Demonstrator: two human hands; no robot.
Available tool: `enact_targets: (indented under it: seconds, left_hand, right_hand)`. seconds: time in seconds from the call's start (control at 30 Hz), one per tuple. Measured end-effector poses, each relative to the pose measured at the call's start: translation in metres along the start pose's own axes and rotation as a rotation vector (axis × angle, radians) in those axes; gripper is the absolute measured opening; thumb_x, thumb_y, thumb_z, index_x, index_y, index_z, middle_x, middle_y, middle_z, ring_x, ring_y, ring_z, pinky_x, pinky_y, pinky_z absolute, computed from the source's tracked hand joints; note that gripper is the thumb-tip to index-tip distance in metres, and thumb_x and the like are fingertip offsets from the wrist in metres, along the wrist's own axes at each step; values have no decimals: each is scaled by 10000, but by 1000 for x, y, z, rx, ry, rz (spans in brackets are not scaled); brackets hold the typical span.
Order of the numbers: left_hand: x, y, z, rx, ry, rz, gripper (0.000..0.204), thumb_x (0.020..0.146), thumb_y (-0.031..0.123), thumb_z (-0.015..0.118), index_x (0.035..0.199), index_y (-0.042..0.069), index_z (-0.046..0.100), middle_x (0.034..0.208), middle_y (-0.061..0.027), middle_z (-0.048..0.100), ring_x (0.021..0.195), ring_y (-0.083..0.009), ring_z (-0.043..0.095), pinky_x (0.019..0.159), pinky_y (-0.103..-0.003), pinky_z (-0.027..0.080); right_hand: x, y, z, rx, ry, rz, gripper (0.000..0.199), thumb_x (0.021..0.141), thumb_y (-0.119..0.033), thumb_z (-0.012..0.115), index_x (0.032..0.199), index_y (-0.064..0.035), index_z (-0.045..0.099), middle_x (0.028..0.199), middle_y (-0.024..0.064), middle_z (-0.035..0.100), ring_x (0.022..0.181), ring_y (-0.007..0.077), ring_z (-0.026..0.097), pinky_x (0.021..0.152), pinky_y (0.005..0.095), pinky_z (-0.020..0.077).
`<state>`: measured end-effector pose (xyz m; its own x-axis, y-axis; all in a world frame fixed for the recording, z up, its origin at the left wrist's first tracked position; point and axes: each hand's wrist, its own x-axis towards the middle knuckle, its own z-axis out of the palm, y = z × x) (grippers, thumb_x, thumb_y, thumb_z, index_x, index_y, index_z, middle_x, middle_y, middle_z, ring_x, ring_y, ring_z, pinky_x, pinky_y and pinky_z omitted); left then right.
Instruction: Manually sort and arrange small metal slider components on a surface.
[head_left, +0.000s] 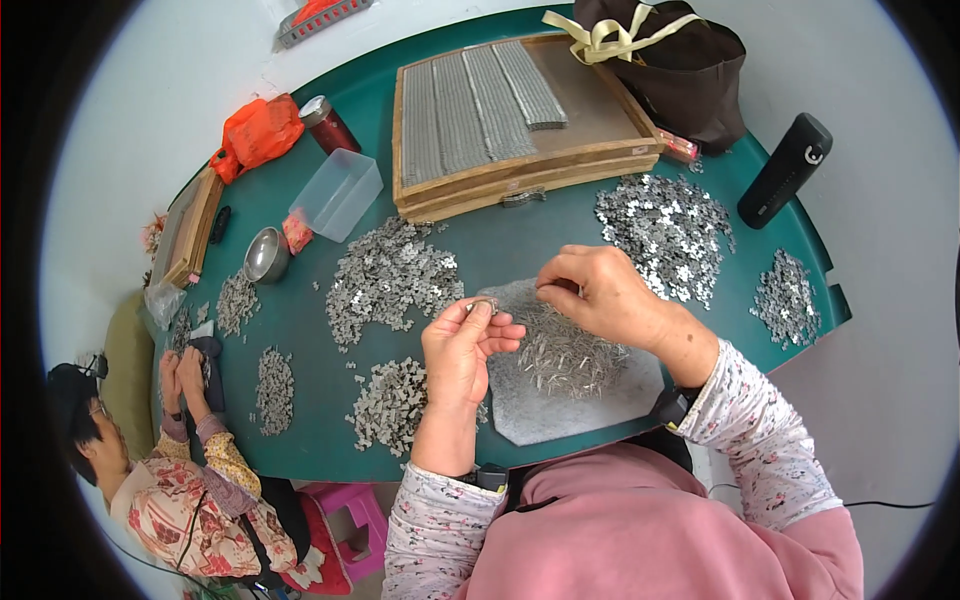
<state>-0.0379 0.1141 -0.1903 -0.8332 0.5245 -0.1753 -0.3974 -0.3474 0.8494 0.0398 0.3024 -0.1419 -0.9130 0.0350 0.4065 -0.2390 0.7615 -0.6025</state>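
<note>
My left hand pinches a small metal piece between thumb and forefinger, its other fingers curled loosely. Most of that piece is covered by the fingertips. To its right, my right hand is closed in a pinch, palm down; whatever is between those fingertips is too small to make out. Below my right hand lies a heap of thin silvery metal pins on a grey felt mat. Beside my left wrist is a pile of small metal pieces, with a larger similar pile beyond it.
A wooden tray with rows of grey metal strips stands at the back. A shiny metal pile, a black bottle, a clear plastic box and a metal bowl surround the work. At the left sits a co-worker.
</note>
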Motion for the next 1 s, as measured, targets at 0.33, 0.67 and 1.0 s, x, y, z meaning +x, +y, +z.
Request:
enact_targets:
  seconds: [0.33, 0.67, 1.0]
  left_hand:
    - [6, 27, -5, 32, 30, 102, 148, 917, 114, 575, 985, -17, 590, 785, -132, 654, 646, -253, 678, 523, -308, 562]
    - [-17, 39, -57, 46, 238, 149, 132, 925, 130, 571, 957, 2, 578, 768, -114, 635, 639, -239, 665, 532, -305, 554]
    - [-24, 32, -65, -62, 217, 87, 208, 929, 155, 554, 981, -45, 570, 808, -181, 651, 694, -288, 683, 578, -335, 582]
  right_hand:
    - [-6, -7, -22, 106, 52, 76, 99, 781, -107, 657, 814, -13, 661, 764, 140, 636, 696, 307, 632, 635, 382, 504]
    - [66, -3, 79, -218, -391, -126, 113, 769, -141, 640, 824, -49, 678, 858, 125, 651, 844, 318, 635, 753, 420, 503]
    - [70, -30, 123, -471, -365, -104, 101, 699, -109, 638, 777, -70, 688, 814, 115, 681, 830, 257, 671, 698, 353, 530]
